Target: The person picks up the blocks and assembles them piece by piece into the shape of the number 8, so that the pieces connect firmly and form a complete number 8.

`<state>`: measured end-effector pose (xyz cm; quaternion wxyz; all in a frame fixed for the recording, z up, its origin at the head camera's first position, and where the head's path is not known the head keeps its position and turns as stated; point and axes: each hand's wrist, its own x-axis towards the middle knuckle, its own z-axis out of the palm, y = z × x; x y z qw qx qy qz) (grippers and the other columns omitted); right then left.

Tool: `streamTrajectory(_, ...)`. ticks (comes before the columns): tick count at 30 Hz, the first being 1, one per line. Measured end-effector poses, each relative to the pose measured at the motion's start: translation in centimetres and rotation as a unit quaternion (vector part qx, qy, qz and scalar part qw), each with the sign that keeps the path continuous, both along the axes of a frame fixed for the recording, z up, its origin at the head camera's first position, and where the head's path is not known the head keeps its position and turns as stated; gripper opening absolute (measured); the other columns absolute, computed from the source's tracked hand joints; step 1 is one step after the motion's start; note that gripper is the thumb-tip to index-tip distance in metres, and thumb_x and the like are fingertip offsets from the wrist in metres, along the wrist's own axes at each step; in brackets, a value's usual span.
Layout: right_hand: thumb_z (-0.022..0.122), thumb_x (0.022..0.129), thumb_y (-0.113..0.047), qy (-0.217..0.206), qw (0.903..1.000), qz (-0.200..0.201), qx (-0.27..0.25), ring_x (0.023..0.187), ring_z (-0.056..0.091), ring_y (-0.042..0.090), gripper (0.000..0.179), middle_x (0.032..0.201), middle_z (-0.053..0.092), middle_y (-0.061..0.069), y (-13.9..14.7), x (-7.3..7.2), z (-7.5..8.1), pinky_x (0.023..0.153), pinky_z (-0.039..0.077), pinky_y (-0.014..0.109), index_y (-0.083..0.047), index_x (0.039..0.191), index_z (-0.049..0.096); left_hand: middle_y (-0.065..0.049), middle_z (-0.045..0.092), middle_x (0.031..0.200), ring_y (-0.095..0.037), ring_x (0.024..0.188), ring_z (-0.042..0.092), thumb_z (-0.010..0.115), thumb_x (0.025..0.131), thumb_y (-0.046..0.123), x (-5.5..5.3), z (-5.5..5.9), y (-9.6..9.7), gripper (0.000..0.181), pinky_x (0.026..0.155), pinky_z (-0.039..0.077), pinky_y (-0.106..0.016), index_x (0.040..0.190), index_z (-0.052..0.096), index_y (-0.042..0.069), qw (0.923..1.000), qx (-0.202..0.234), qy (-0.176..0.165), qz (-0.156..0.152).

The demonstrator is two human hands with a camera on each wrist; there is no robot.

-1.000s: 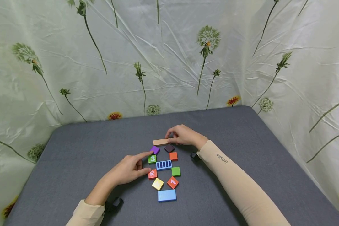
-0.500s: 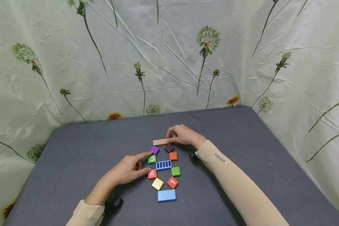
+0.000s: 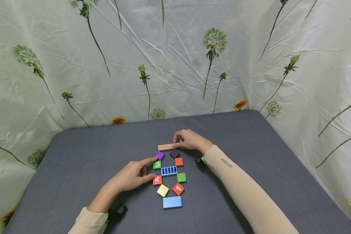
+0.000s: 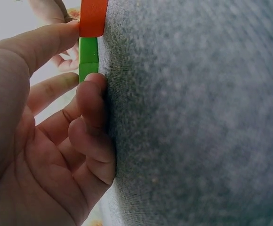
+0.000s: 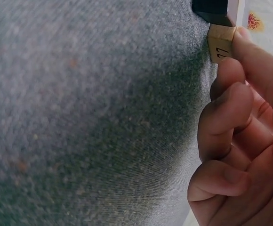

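My right hand (image 3: 191,140) pinches the right end of a long tan wooden block (image 3: 165,148) at the top of a block arrangement. Printed marks show on the wooden block's end (image 5: 220,43) in the right wrist view, beside a dark block (image 5: 214,9). With an outstretched index finger, my left hand (image 3: 131,175) touches near a purple block (image 3: 160,155) and a green block marked 3 (image 3: 157,165). Its thumb rests at the red block marked R (image 3: 157,180); the other fingers curl loosely in the left wrist view.
Below lie a blue striped block (image 3: 169,171), yellow block (image 3: 162,190), red block marked 1 (image 3: 178,188) and plain blue block (image 3: 172,202). An orange block (image 3: 179,162) and green block (image 3: 181,177) form the right side. A floral curtain (image 3: 175,58) hangs behind the grey table (image 3: 84,156).
The fingertips of my right hand have slid slightly right along the wooden block. My left hand and the other blocks stay practically where they were.
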<state>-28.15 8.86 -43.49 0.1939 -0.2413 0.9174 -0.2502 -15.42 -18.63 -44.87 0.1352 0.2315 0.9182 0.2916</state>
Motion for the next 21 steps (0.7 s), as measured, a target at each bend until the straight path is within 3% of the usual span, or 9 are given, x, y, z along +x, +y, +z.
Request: streamTrajectory(21, 0.076, 0.103, -0.028, -0.01, 0.9985, 0.029, -0.046, 0.056, 0.052, 0.007, 0.014, 0.066, 0.06, -0.003, 0.42, -0.12, -0.17, 0.056, 0.041, 0.022, -0.014, 0.101, 0.074, 0.009, 0.057, 0.073, -0.002, 0.06, 0.047, 0.076, 0.101, 0.041, -0.12, -0.11, -0.02, 0.063, 0.057, 0.039, -0.024, 0.157, 0.055, 0.02, 0.9999, 0.01, -0.002, -0.002)
